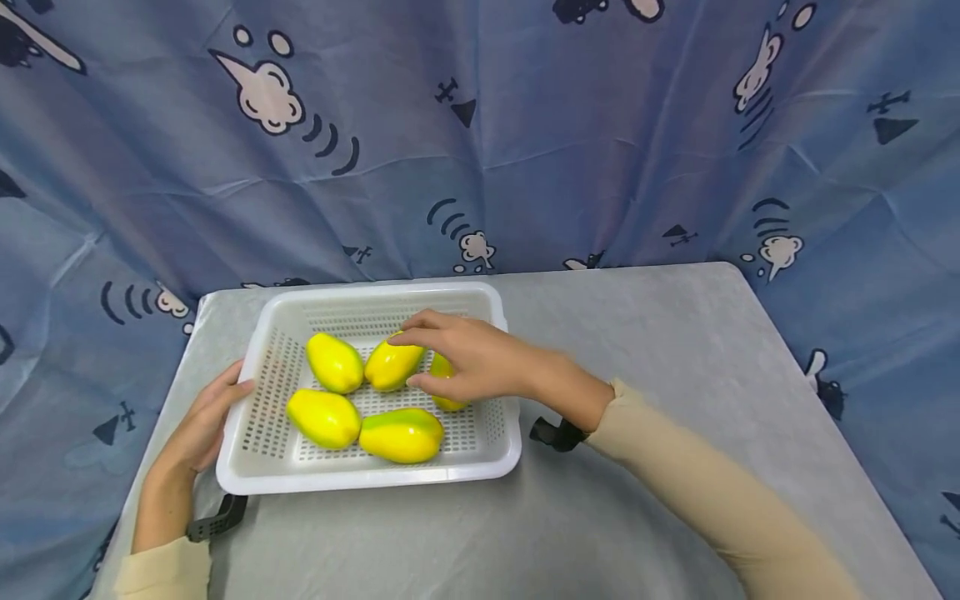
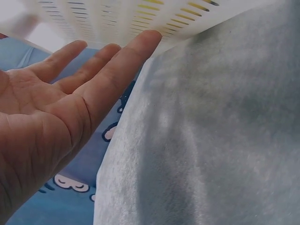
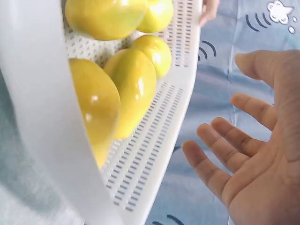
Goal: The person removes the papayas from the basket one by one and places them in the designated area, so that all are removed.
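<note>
A white plastic basket (image 1: 367, 483) with slotted walls holds several glossy yellow, mango-like fruits (image 1: 324, 418) tinged with green. At the basket's left end is my left hand (image 1: 198, 425); its fingers (image 2: 119, 70) stretch out straight against the slotted wall in the left wrist view. My right hand (image 1: 472, 358) hovers over the basket's right half, its fingers loosely bent and spread, with nothing in them. It overlaps the upper middle fruit (image 1: 390, 367) and partly hides the rightmost fruit (image 1: 442, 367). In the right wrist view, the palm faces the camera, apart from the fruits (image 3: 133, 86).
The basket stands on a grey cloth-covered table (image 1: 637, 325), towards its back left. A blue patterned curtain (image 1: 540, 167) hangs right behind the table and along its sides. Black straps (image 1: 558, 433) are on both wrists.
</note>
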The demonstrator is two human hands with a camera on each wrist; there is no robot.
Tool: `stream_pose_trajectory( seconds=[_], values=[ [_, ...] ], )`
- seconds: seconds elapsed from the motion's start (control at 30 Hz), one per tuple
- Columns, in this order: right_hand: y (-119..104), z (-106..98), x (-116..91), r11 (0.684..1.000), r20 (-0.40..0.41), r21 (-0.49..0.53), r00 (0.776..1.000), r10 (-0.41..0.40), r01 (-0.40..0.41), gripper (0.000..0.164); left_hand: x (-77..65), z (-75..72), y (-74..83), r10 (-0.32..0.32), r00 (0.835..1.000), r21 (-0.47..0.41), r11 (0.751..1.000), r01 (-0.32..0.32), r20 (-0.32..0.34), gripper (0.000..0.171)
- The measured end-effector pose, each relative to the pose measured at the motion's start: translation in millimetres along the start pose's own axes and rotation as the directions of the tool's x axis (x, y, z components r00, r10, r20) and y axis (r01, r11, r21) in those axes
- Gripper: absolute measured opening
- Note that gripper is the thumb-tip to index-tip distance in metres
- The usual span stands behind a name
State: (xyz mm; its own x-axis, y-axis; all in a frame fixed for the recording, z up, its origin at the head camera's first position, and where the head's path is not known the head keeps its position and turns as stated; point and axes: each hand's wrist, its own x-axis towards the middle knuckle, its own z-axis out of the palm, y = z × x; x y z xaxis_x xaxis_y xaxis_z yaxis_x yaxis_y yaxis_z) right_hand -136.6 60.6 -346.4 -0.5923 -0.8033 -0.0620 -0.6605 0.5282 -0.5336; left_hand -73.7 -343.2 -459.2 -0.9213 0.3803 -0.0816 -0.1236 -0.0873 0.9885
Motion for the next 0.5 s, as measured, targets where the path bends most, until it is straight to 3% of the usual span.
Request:
stream_pose_trajectory(
  seconds=[0.23, 0.5],
  values=[
    [-13.7, 11.3, 16.7, 0.997, 0.105, -0.052, 0.994, -0.042, 0.048, 0.054, -5.2, -0.9, -5.1, 0.001, 1.000, -0.014, 1.000, -0.001, -0.006, 0.053],
    [-23.3, 26.8, 37.3, 0.993, 0.252, -0.101, 0.967, -0.028, 0.055, 0.052, -1.3, -0.7, -2.9, -0.016, 1.000, 0.032, 0.999, 0.017, -0.023, 0.058]
  ],
)
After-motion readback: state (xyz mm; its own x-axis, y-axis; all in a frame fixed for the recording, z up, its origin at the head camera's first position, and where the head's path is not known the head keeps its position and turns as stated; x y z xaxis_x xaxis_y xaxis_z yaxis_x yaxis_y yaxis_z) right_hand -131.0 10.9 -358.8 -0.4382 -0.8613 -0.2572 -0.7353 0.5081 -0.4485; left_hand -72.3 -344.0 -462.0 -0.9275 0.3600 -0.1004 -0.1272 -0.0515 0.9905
